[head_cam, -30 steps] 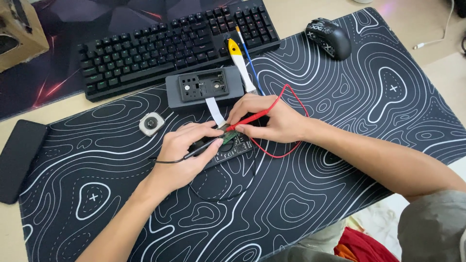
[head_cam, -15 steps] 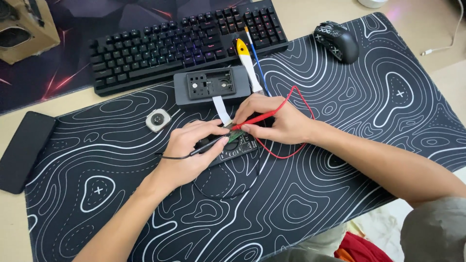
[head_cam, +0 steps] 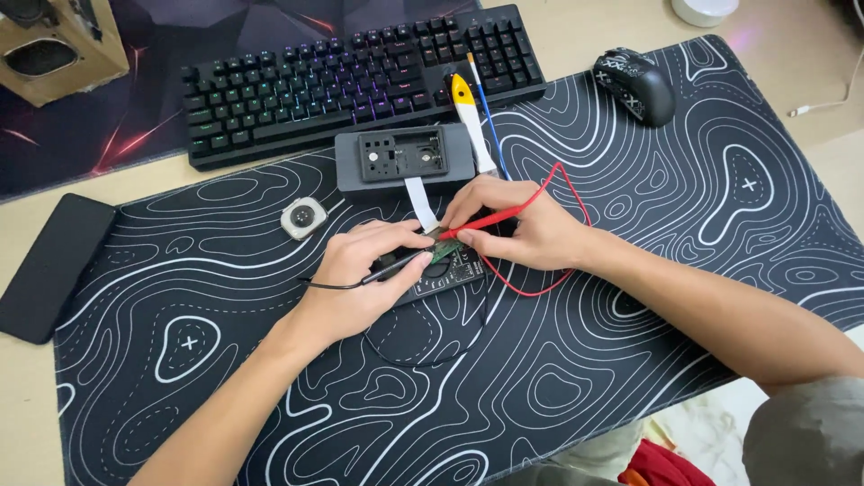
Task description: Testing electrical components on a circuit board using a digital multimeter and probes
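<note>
Circuit board, small and green, lies near the middle of a black desk mat patterned with white contour lines, resting on a dark flat device whose make-out is unclear from this angle. The left hand is closed around a black probe, its tip brought to the board, with a thin black lead trailing toward the mat's near edge. The right hand pinches a red probe, tip also at the board, and its red lead loops up toward the far edge and back round the wrist. A white ribbon strip runs from the board up to a grey rectangular housing with an open recess, just beyond the hands. Left of that sits a small round-cornered white case. Along the mat's far edge stand a backlit black keyboard, a yellow-and-white tool beside a blue one, and a black mouse at the far right corner. A black slab lies off the left edge, a wooden speaker at the far left corner.
</note>
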